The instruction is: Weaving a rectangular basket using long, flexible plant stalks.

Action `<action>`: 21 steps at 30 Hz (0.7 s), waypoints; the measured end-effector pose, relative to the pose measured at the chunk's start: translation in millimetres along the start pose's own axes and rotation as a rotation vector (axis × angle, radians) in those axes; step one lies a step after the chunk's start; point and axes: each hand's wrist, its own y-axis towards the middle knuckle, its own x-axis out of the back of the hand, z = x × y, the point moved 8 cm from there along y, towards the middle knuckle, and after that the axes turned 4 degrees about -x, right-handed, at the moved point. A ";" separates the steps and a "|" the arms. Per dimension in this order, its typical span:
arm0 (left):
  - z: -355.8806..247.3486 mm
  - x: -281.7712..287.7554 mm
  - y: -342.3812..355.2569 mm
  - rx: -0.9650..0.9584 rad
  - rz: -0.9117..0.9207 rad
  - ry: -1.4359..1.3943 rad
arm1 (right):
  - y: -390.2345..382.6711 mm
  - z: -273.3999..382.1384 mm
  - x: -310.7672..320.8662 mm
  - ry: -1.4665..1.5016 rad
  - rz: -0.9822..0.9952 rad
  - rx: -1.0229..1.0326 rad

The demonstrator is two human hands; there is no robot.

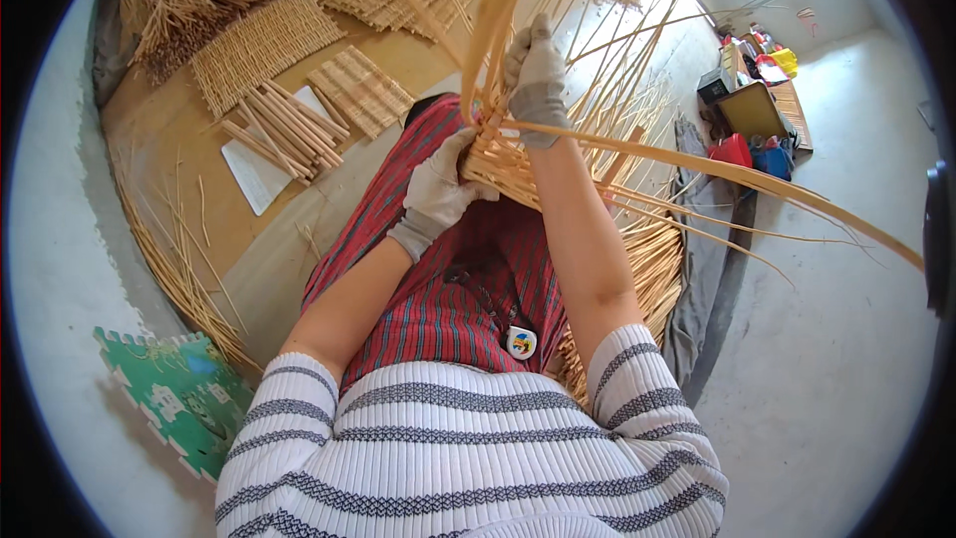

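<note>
A partly woven wicker piece point(506, 167) rests over my lap, with long loose strands standing out from its edge. My left hand point(435, 196), in a pale work glove, is closed round its left side. Above its upper edge my gloved right hand point(538, 80) is a fist on a wicker strand, though most of what lies inside the fingers is hidden. One broad flat strand point(496, 15) rises close beside that fist. Another long flat strand point(737, 171) crosses over my right wrist and runs far out to the right.
Woven mats point(261, 52) and a bundle of short round sticks point(289, 132) lie at the left. Piled straw point(214, 0) stands behind them. Long wicker stalks point(642, 269) fan out at my right. A green foam mat point(179, 399) is at lower left; a red container point(732, 151) stands far right.
</note>
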 end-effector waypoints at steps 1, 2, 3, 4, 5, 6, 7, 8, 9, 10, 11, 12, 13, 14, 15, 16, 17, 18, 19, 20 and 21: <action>7.3 -0.9 -1.6 0.069 0.018 -0.058 | -2.5 -3.7 -2.1 0.011 -0.009 -0.031; 3.4 2.0 -2.8 0.005 -0.002 -0.070 | -6.9 -2.1 -9.4 0.021 0.067 -0.020; 5.9 3.3 -2.8 0.031 -0.018 -0.101 | -12.9 2.0 -18.0 -0.105 0.159 0.000; 8.8 2.0 -4.3 0.083 0.002 -0.134 | -23.8 8.4 -22.0 -0.231 0.233 0.030; 7.0 2.8 -3.1 0.085 0.013 -0.097 | -33.5 13.5 -19.5 -0.288 0.247 -0.021; 0.2 5.0 -2.8 0.046 0.007 -0.124 | -46.9 23.7 -14.2 -0.284 0.240 -0.022; -3.1 7.5 -2.6 0.066 0.008 -0.086 | -70.5 49.5 -7.1 -0.589 0.215 0.204; -7.9 10.0 -2.5 0.083 0.010 -0.067 | -97.8 66.5 2.3 -0.901 0.133 0.352; -15.8 13.2 -2.9 0.073 0.013 -0.201 | -126.2 73.8 14.9 -1.109 0.220 0.304; -20.7 14.4 -1.5 0.114 -0.030 -0.491 | -161.4 76.4 36.7 -1.302 0.277 0.207; -26.7 28.4 -4.5 0.124 -0.102 -0.356 | -196.6 60.5 46.0 -1.592 0.465 0.137; -29.7 36.6 -7.6 0.183 -0.138 -0.240 | -241.8 38.4 52.0 -1.551 0.837 0.035; -37.1 38.8 -4.6 0.166 -0.130 -0.218 | -284.8 15.3 66.0 -1.658 0.985 -0.002; -47.2 41.6 -1.2 0.097 -0.127 -0.185 | -314.7 -10.8 84.2 -1.750 1.022 -0.120; -55.8 42.0 2.5 0.032 -0.142 -0.168 | -339.2 -26.6 97.2 -1.818 0.976 -0.109; -59.1 36.8 6.3 0.020 -0.092 -0.143 | -353.7 -45.8 99.9 -1.925 0.904 0.029; -58.2 32.5 9.8 0.043 -0.093 -0.210 | -358.1 -50.9 106.2 -1.917 0.777 0.163; -60.6 26.3 13.7 0.016 -0.071 -0.309 | -361.8 -62.6 116.7 -1.932 0.697 0.162; -58.8 22.9 15.6 0.043 -0.074 -0.267 | -364.4 -65.1 120.5 -1.888 0.629 0.248; -56.8 17.6 15.5 0.078 -0.059 -0.211 | -361.2 -66.1 131.0 -1.806 0.550 0.199; -61.1 15.8 14.1 0.039 -0.061 -0.103 | -354.7 -60.9 138.6 -1.712 0.458 0.190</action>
